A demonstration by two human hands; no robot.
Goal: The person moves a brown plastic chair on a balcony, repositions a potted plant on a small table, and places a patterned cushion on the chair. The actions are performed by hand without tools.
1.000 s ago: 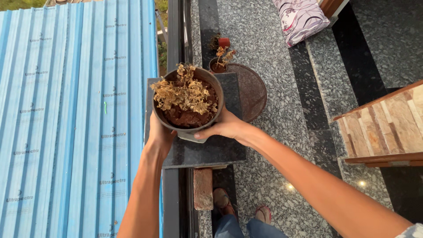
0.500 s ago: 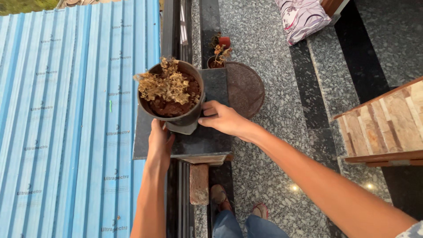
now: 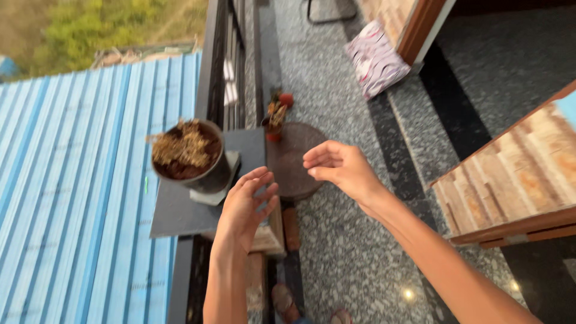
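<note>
A dark round pot (image 3: 207, 174) filled with soil and a dried brown plant (image 3: 180, 147) stands on a flat dark stone cap (image 3: 180, 210) of the railing pillar, resting on a small grey square base. My left hand (image 3: 246, 210) hovers open just right of the pot, fingers spread, touching nothing. My right hand (image 3: 339, 168) is further right, above the floor, fingers loosely apart and holding nothing.
A blue corrugated roof (image 3: 78, 198) lies below on the left, beyond a black railing (image 3: 231, 72). A round brown tray (image 3: 294, 162) and a small red pot with a plant (image 3: 277, 117) sit on the speckled granite floor. A patterned cushion (image 3: 375, 57) lies farther back; wooden planks (image 3: 516, 174) at right.
Both hands held the pot and moved it left onto the stone cap. Now they have let go and drawn back to the right, and the view has tilted up.
</note>
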